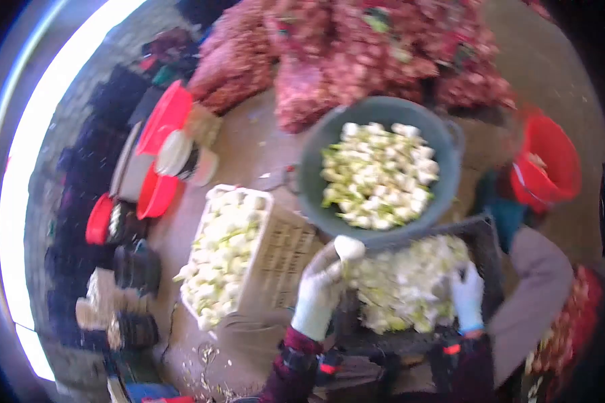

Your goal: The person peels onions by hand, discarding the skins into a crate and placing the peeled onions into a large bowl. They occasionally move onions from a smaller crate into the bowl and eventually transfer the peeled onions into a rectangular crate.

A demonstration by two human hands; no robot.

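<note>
My left hand (318, 289), in a white glove with greyish fingers, is closed around a white peeled bulb (349, 248) that looks like garlic or onion. It is raised at the left side of a black crate (492, 248) full of similar bulbs (403, 285). At the crate's right side my right hand (466, 292), also gloved, reaches down to the bulbs, fingertips right at them; its fingers are blurred and I cannot tell if they grip one. Just beyond the crate stands a big grey-green tub (312, 158) with white and greenish bulbs (380, 174) in it.
A white crate (272, 258) heaped with bulbs stands to the left. Full red mesh sacks (356, 60) line the back. A red bucket (551, 164) is at right, near a person's leg (534, 275). Red basins (165, 121) and black buckets (138, 269) stand far left.
</note>
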